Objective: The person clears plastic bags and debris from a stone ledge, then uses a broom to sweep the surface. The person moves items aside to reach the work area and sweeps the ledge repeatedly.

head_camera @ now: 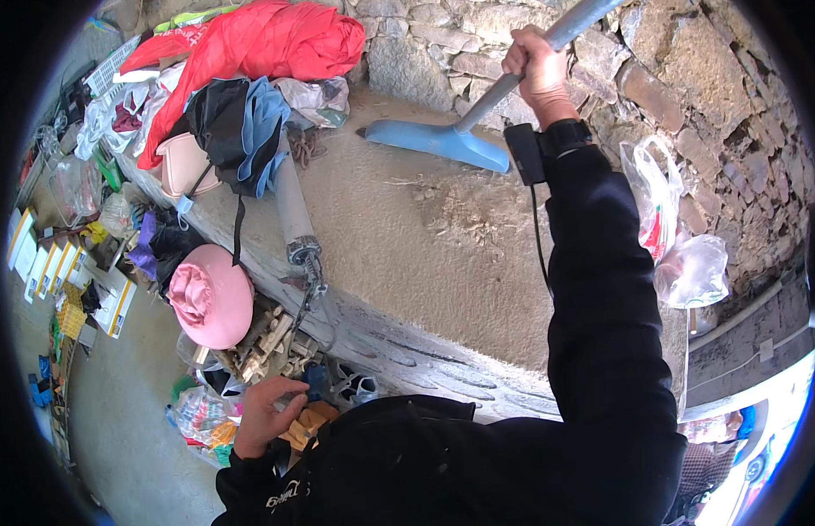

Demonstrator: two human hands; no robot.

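Observation:
My right hand (539,72) is closed around the grey metal handle of a broom (496,102) at the upper right. The broom's blue plastic head (437,143) rests on a rough concrete ledge (394,243) beside the stone wall; its bristles are hidden. Light-coloured debris (480,214) lies scattered on the ledge just below the head. My left hand (271,414) is at the lower left, fingers curled and apart, holding nothing, over bags and near split wood pieces (273,342).
A grey pipe (292,197) with a chain lies across the ledge's left part, near a black and blue cloth (243,131), a red cloth (269,39) and a pink bin (184,164). A pink hat (213,296) hangs over the edge. Plastic bags (690,269) sit right.

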